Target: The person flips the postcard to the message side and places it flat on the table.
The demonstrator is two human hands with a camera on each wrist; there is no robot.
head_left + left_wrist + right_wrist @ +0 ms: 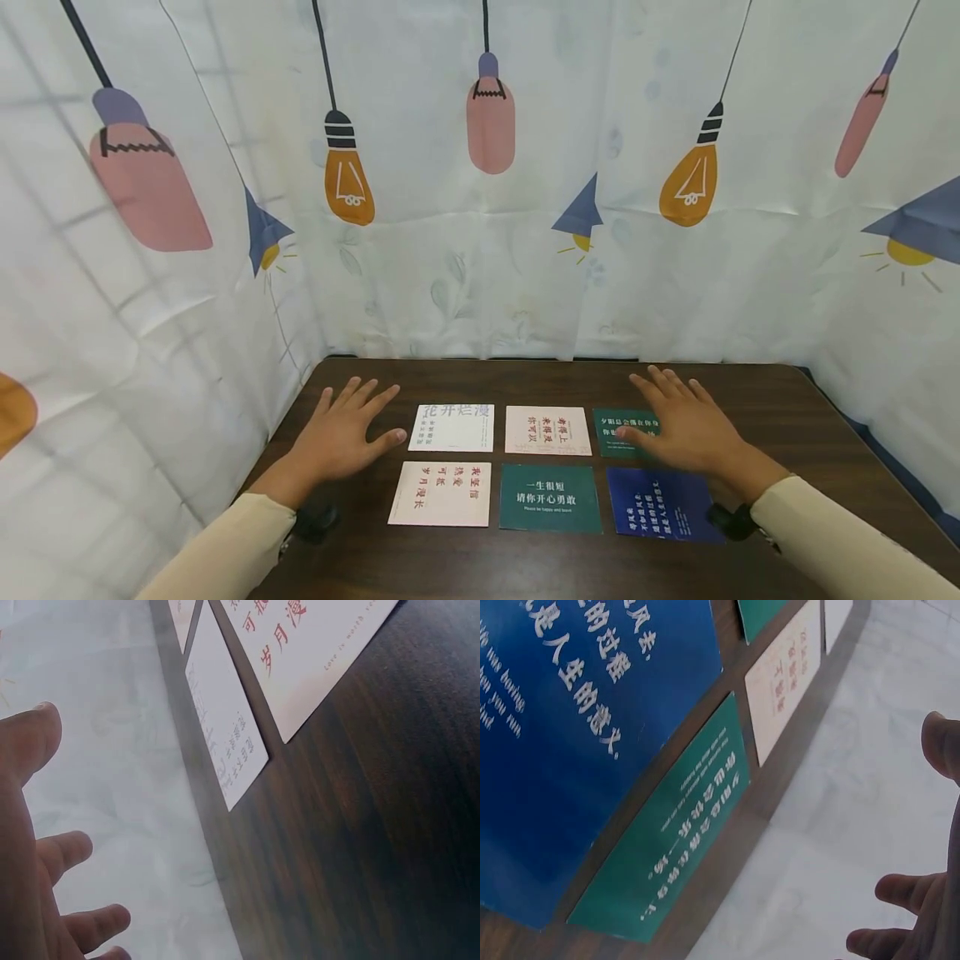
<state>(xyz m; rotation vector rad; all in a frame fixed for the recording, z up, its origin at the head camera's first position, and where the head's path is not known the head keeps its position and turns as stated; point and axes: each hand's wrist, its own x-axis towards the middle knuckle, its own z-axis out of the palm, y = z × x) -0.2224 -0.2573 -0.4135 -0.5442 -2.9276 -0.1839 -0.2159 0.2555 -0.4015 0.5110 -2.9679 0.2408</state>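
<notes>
Several printed cards lie flat in two rows on the brown table. The back row has a white card (pixel 452 428), a pale pink card (pixel 548 431) and a green card (pixel 607 433). In front of them are a cream card (pixel 439 494), a green card (pixel 551 498) and a blue card (pixel 652 504). My left hand (pixel 337 433) hovers with spread fingers left of the white card, holding nothing. Over on the other side, my right hand (pixel 690 425) has its fingers spread above the back green card and partly hides it. It holds nothing.
The dark brown wooden table (pixel 420 567) ends at a white curtain (pixel 420 283) printed with lamps, which hangs behind it and along both sides. A dark device sits at each wrist, below beige sleeves (pixel 225 550).
</notes>
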